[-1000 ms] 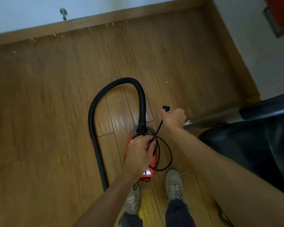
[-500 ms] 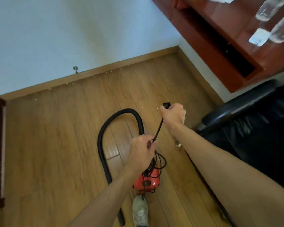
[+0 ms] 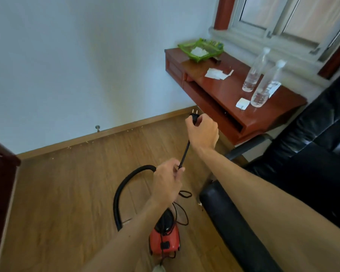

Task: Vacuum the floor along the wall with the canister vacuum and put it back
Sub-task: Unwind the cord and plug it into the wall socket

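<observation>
Black power cord (image 3: 185, 152) ran taut between my two hands; one view only, from the head camera.

Grip: my right hand (image 3: 203, 134) was clenched round the plug (image 3: 194, 117), with the prongs sticking up past the fingers toward the baseboard (image 3: 106, 134). My left hand (image 3: 168, 183) pinched the cord lower down, between the thumb and curled fingers. Below it the slack lay in loose loops on the wooden floor (image 3: 67, 193).

Task item: the red canister vacuum (image 3: 165, 242) sat on the floor under my left forearm. Its black hose (image 3: 115, 201) arched up from the floor and passed behind my left hand.

Writing: two clear bottles (image 3: 252, 75) stood on the red-brown desk (image 3: 220, 89). The nearer one carried a label too blurred to read. Paper slips (image 3: 216, 73) on the desk showed nothing legible.

Edges and room: pale specks lay along the foot of the baseboard. Open floor stretched left of the hose as far as a dark cabinet (image 3: 0, 173). On the right, the armrest (image 3: 230, 222) of a black chair sat near the vacuum, and the desk edge was just beside my right hand.
</observation>
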The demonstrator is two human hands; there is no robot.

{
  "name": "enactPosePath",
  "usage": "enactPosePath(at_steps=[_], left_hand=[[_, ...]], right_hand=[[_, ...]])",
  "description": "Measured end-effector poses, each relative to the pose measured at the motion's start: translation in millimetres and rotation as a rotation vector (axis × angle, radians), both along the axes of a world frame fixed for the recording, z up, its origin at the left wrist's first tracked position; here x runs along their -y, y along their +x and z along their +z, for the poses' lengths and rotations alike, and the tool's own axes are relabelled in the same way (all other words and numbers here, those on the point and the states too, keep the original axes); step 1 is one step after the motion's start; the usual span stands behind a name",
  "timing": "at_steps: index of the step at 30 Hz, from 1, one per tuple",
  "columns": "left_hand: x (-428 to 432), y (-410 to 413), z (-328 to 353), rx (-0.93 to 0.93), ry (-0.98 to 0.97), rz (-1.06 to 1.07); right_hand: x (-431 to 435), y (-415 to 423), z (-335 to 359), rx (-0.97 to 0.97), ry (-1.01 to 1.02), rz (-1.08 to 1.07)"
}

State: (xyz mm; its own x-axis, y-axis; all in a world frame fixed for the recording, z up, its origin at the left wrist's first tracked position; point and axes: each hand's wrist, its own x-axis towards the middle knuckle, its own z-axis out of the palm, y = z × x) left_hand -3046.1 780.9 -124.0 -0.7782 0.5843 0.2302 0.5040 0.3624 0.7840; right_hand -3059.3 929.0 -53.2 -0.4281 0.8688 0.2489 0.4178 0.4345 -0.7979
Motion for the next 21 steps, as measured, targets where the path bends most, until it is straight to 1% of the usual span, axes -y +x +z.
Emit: enactPosePath(at_steps=[5, 8, 11, 16, 21], left_hand=[[9, 36, 67, -0.093, 0.055, -0.065], [16, 54, 104, -0.114, 0.072, -0.082], [22, 74, 140, -0.139, 0.066, -0.082], [33, 103, 188, -0.095, 0.103, -0.046], [39, 127, 228, -0.032, 0.151, -0.095]], right_hand=[[11, 48, 72, -0.115, 0.05, 0.024], [21, 75, 114, -0.18, 0.044, 0.022], [29, 99, 152, -0.224, 0.078, 0.03], [47, 135, 207, -0.304, 0.119, 0.048], [57, 164, 253, -0.407, 0.158, 0.052]])
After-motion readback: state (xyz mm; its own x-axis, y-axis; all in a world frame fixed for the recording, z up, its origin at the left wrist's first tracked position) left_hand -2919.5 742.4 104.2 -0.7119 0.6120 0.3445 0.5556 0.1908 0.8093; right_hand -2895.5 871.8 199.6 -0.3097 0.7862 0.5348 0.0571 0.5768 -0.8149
